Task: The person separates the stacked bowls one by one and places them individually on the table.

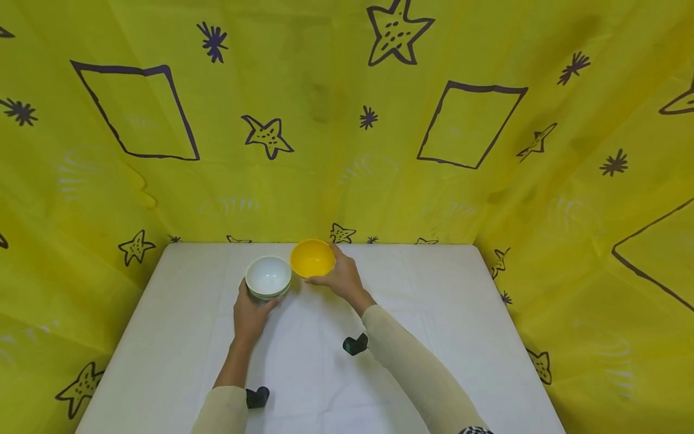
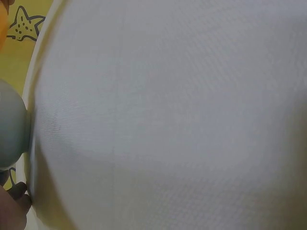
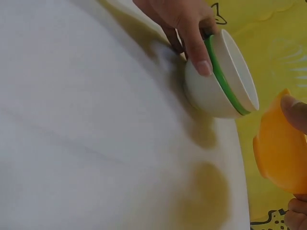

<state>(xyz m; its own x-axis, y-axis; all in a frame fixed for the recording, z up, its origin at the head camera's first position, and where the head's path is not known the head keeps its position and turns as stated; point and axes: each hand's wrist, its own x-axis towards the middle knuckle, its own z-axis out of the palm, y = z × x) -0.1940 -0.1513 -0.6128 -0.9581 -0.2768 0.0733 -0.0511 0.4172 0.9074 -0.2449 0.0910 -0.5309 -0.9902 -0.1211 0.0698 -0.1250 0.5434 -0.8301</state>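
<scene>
My left hand (image 1: 250, 318) grips a stack of small bowls near the back of the table, its thumb on the near side. On top is a white bowl (image 1: 268, 274); a green band (image 3: 221, 79) runs below its rim, above the pale outer bowl (image 3: 204, 96). Just right of the stack, my right hand (image 1: 345, 276) holds a yellow bowl (image 1: 313, 259), thumb on the near side and fingers on the far side. Both bowl mouths face up toward the head view. In the left wrist view, only part of the pale bowl (image 2: 12, 124) shows at the left edge.
A white cloth (image 1: 434, 325) covers the table. Yellow curtains (image 1: 325, 181) with drawn stars and frames stand along the back and both sides. One dark wrist-worn piece (image 1: 355, 343) shows by the right sleeve, another dark piece (image 1: 258, 397) by the left.
</scene>
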